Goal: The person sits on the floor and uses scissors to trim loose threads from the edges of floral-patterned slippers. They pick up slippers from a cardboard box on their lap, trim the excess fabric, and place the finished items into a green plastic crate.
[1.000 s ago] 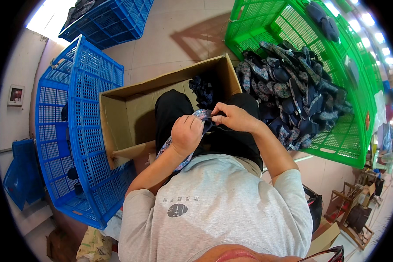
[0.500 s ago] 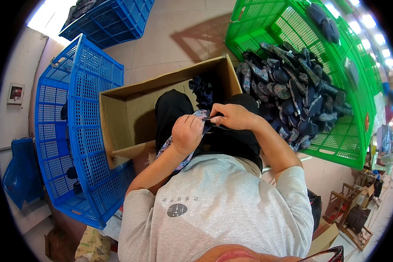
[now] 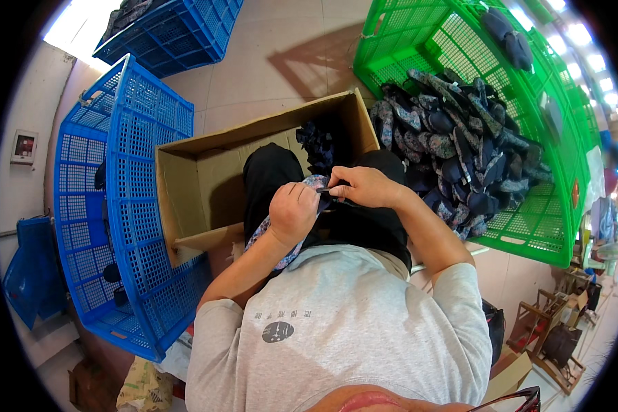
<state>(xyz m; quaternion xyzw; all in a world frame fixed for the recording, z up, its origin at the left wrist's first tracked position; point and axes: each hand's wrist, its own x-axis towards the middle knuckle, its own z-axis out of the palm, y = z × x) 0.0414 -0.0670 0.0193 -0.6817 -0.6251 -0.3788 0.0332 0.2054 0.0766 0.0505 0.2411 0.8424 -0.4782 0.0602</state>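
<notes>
My left hand (image 3: 294,210) is closed around a floral-patterned fabric piece (image 3: 261,235), which trails down under my left wrist beside my lap. Close against it, my right hand (image 3: 366,185) pinches a small dark strip (image 3: 325,190) at the upper end of the fabric. Its exact kind is hard to make out, since my fingers cover much of it. Both hands are over my lap, between my knees. Beyond them, an open cardboard box (image 3: 220,154) holds a bunch of dark crumpled pieces (image 3: 321,145) at its right end.
To the right, a green plastic crate (image 3: 529,230) holds a heap of dark and floral padded fabric pieces (image 3: 453,141). A tall blue crate (image 3: 151,199) stands at the left, with another blue crate (image 3: 178,41) behind it. Wooden frames (image 3: 546,323) are at the far right.
My hands stay almost in place on the fabric. The right fingers have shifted slightly at the dark strip.
</notes>
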